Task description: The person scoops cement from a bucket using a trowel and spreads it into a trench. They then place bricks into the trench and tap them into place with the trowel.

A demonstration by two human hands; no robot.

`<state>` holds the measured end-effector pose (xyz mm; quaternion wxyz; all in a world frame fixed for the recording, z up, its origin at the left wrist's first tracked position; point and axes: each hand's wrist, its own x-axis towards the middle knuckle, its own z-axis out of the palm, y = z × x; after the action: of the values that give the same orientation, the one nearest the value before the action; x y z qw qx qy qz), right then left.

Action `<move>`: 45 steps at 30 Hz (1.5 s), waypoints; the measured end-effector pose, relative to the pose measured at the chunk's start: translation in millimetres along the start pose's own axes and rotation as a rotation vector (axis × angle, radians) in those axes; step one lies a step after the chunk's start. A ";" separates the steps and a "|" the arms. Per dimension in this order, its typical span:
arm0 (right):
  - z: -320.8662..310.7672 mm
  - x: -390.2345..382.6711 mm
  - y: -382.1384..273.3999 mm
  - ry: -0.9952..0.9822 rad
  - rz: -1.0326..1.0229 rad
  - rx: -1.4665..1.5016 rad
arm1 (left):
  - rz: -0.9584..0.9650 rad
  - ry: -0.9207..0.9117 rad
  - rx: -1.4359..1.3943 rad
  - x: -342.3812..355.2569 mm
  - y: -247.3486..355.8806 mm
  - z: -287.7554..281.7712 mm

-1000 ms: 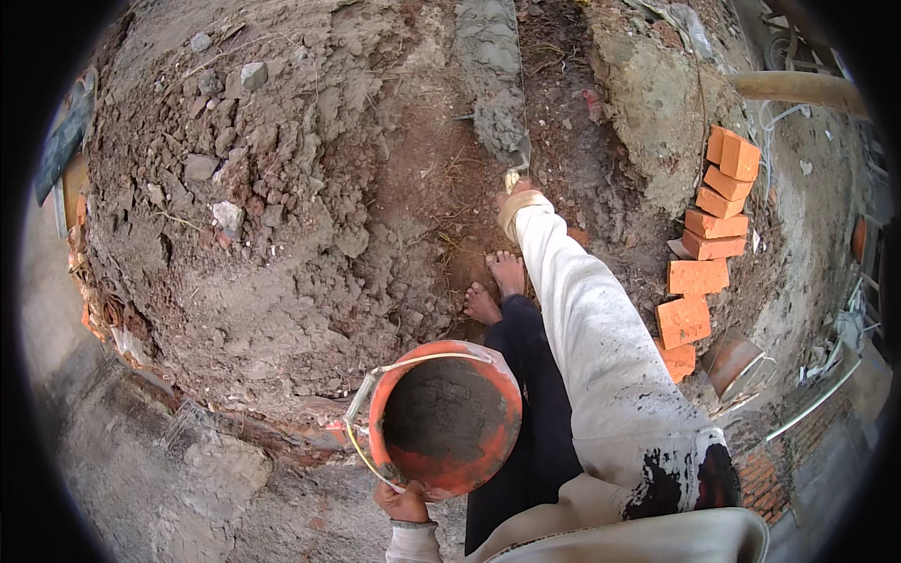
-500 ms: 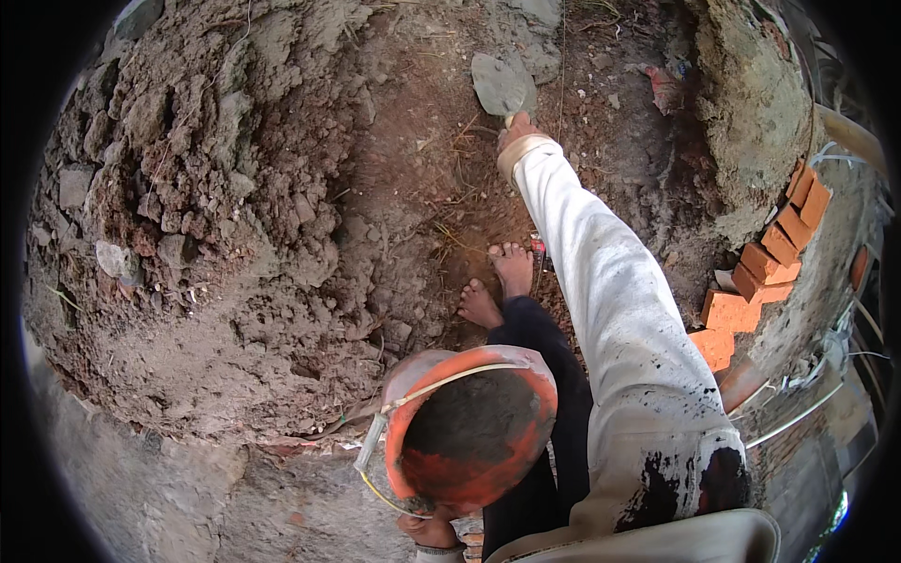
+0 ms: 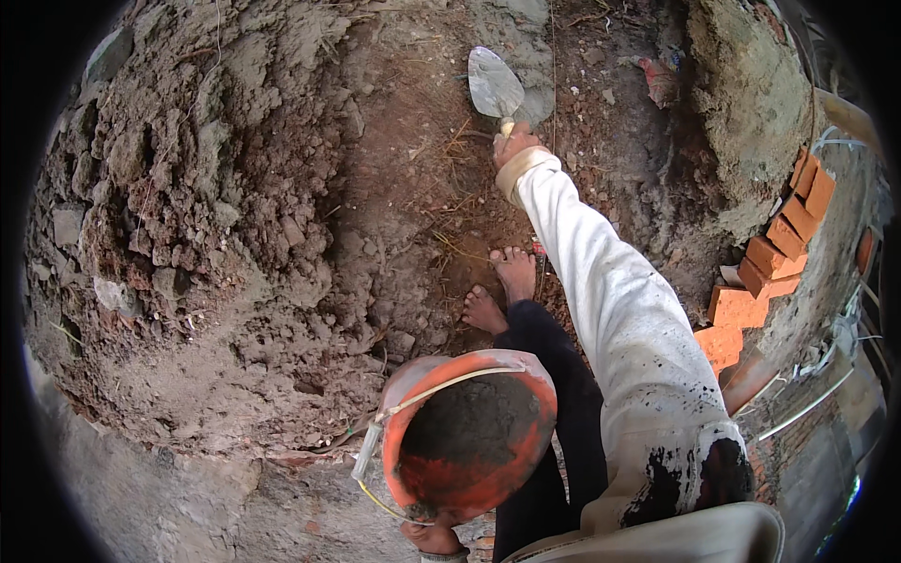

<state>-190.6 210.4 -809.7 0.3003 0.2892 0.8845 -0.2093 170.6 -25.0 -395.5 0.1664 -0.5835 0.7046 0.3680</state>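
Observation:
My right hand (image 3: 514, 144) is closed round the handle of a trowel (image 3: 495, 83), with the arm stretched far forward. The pointed blade is over the left edge of a strip of wet grey mortar (image 3: 530, 42) on the earth; whether they touch I cannot tell. Close to my body, an orange bucket (image 3: 392, 460) is tilted with its mouth facing up toward me. Grey mortar (image 3: 469, 427) partly fills it, and reddish inner wall shows at the near side. My left hand (image 3: 434, 537) grips the bucket at its near lower rim, its fingers partly hidden.
A thin string (image 3: 554, 84) runs along the mortar strip. Orange bricks (image 3: 741, 308) are stacked in a stepped line at the right. Rough heaped earth (image 3: 206, 235) rises at the left. My bare feet (image 3: 497, 286) stand in the middle, beyond the bucket.
My right hand has drawn slightly back toward me. The trowel blade has turned and now looks brighter and narrower. The bucket and my left hand have barely moved.

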 end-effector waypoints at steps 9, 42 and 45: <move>54.9 5.6 74.9 -0.096 0.260 0.481 | 0.058 -0.004 0.041 -2.4 12.1 11.0; -146.0 -486.4 118.2 -0.562 -0.520 -0.243 | 0.855 -0.492 -0.114 -39.6 66.6 -8.0; -172.0 -529.7 114.5 -0.598 -0.812 -0.341 | 0.744 -0.458 -0.140 -30.6 68.8 -35.1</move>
<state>157.3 185.0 -360.8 0.4770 -0.2017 0.8225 -0.2351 120.6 -25.3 -329.3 0.1345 -0.2036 0.7851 0.5692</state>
